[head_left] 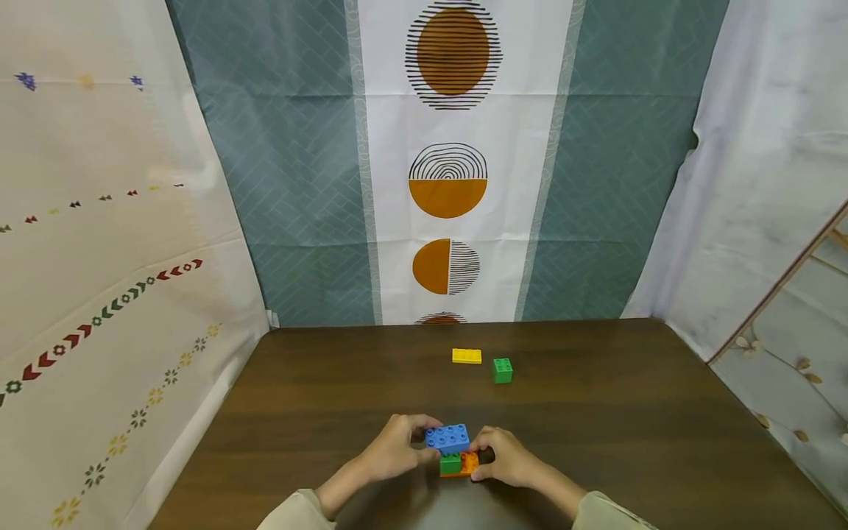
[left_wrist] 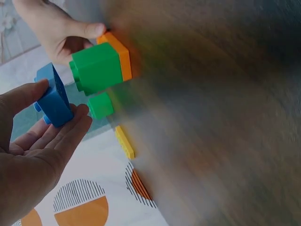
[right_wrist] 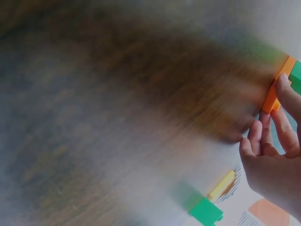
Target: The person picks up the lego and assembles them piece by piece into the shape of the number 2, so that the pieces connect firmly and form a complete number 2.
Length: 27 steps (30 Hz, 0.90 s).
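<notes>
A blue toy brick point(head_left: 447, 439) with studs is pinched between the thumb and fingers of my left hand point(head_left: 395, 449). In the left wrist view the blue brick point(left_wrist: 54, 96) is held tilted, apart from the bricks beside it. Below it in the head view, a green brick point(head_left: 450, 464) sits on the left part of a flat orange brick point(head_left: 469, 463). My right hand point(head_left: 506, 460) pinches the right end of that orange brick; in the right wrist view, thumb and fingers hold the orange brick point(right_wrist: 277, 89) low over the table.
Farther back on the dark wooden table point(head_left: 331, 397) lie a flat yellow brick point(head_left: 467, 356) and another green brick point(head_left: 503, 371). A patterned cloth point(head_left: 298, 221) hangs behind the table's back edge. Light cloths hang at both sides.
</notes>
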Each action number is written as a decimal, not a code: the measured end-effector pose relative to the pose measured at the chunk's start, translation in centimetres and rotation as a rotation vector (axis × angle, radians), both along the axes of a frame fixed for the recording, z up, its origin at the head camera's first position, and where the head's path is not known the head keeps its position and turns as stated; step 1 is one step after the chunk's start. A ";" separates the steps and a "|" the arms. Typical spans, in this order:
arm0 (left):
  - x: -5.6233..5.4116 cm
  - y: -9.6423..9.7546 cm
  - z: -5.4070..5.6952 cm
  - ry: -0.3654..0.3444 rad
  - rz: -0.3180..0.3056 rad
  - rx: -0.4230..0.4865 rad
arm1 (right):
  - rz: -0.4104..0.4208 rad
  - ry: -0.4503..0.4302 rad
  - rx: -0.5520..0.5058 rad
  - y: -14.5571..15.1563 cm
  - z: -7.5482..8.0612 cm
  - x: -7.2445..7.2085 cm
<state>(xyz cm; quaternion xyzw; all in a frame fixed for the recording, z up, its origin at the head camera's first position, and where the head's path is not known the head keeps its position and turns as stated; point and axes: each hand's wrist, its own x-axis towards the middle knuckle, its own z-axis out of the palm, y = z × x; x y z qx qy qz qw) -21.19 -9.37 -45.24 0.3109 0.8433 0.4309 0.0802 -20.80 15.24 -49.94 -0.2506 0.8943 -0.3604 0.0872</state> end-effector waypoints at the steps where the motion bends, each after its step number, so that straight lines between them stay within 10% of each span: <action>1: 0.1 0.1 -0.1 -0.010 -0.004 -0.001 | -0.003 0.002 0.003 0.0 0.0 0.0; 27: -0.1 1.8 -1.2 -0.069 -0.009 0.049 | 0.010 -0.061 0.012 0.1 0.3 -0.4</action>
